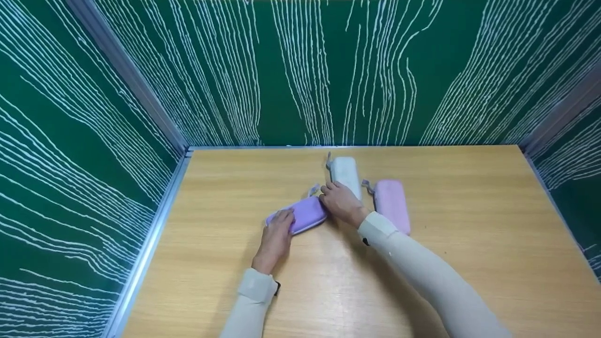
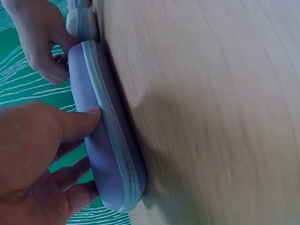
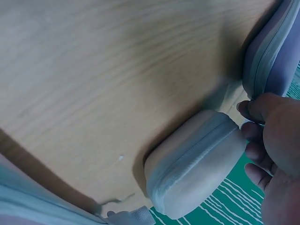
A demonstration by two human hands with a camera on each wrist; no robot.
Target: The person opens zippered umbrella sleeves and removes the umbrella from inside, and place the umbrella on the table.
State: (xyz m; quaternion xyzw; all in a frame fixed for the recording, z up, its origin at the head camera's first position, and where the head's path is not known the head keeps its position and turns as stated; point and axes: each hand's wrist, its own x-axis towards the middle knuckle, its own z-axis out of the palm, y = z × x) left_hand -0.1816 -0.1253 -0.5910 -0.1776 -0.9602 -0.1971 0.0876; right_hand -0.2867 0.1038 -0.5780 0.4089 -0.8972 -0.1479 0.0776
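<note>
A purple zippered case [image 1: 308,213] lies at a slant on the table, its zipper seam [image 2: 110,117] running along the side. My left hand [image 1: 276,238] grips its left part, with the thumb [image 2: 84,123] on the near side and the other fingers behind. At the case's right end is my right hand [image 1: 343,203], fingers bent, thumb tip [image 3: 246,108] right at the corner. A zipper pull strap [image 1: 314,189] sticks out beside those fingertips; I cannot tell whether they pinch it. Just behind the right hand, a white zippered case [image 1: 346,172] is partly covered by it.
To the right, a pink zippered case [image 1: 393,206] lies close to my right sleeve [image 1: 413,258], its strap [image 1: 367,186] pointing left. Green walls with white wavy lines [image 1: 300,70] enclose the wooden table [image 1: 225,188] behind and at both sides. A metal rail [image 1: 155,234] borders the left edge.
</note>
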